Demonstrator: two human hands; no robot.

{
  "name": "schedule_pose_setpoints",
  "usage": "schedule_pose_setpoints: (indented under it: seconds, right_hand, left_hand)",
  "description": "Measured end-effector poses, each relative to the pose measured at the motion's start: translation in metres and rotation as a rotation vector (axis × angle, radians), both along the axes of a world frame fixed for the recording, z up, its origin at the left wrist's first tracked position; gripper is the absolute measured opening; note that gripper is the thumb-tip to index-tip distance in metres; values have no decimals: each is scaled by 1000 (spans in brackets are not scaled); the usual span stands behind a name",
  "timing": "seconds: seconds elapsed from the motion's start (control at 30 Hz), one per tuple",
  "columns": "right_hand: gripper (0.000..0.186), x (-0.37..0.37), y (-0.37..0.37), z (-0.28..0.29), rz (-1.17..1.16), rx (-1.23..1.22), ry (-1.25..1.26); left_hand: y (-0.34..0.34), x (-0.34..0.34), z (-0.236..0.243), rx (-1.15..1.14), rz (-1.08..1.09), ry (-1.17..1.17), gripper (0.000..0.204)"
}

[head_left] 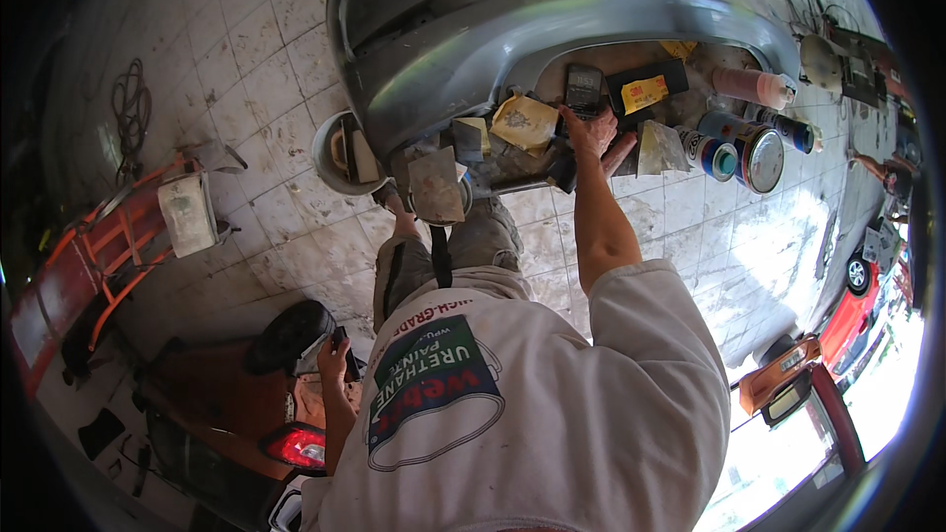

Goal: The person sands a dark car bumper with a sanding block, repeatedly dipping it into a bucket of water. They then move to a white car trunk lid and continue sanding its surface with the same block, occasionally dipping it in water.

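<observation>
My right hand (594,131) reaches forward to a dark smartphone (583,87) with a lit screen, its fingers closed around the phone's lower end. The phone lies among worn sandpaper sheets, with a folded yellowish sheet (525,123) to its left and a black box with a yellow label (645,92) to its right. Lower left, my left hand (333,363) hangs by my side, closed on a small black object (340,337) too small to make out. A grey sandpaper sheet (437,184) rests on a round container in front of my legs.
Beyond the worktop curves a grey car bumper (463,44). Paint cans (764,160) and a pinkish bottle (749,86) stand at right. A bucket (330,160) holding tools is at left. An orange metal frame (108,256) and a car's tail light (296,446) are farther left.
</observation>
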State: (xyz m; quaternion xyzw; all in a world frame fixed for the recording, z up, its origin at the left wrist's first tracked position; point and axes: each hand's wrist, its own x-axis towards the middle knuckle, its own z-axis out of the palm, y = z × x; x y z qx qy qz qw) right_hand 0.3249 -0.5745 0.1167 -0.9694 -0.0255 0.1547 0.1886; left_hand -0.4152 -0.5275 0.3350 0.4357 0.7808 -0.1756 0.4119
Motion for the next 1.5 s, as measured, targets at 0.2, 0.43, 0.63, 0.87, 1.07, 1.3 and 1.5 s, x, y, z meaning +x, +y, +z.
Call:
schedule_pose_setpoints:
  seconds: [0.2, 0.43, 0.63, 0.87, 1.07, 1.3, 1.5]
  right_hand:
    - [116, -3, -23, 20, 146, 125, 21]
    - [96, -50, -76, 60, 589, 138, -339]
    - [85, -95, -130, 73, 616, 151, 71]
    - [74, -121, -218, 68, 452, -306, 502]
    - [69, -234, -278, 90, 87, -188, 580]
    - [70, -477, -255, 152, -89, -328, 871]
    - [67, -588, -173, 170, -317, 16, 1013]
  left_hand:
    - [1, -10, -4, 57, -63, -33, 61]
    - [-3, -44, -34, 61, -168, -76, 65]
    - [10, -62, -46, 121, -105, -98, 75]
    - [68, -83, -46, 52, -209, -9, 82]
    - [163, -136, -92, 3, -289, -53, 89]
    - [323, -174, -164, -77, -293, -197, 82]
    - [426, -149, -150, 26, -583, -285, 72]
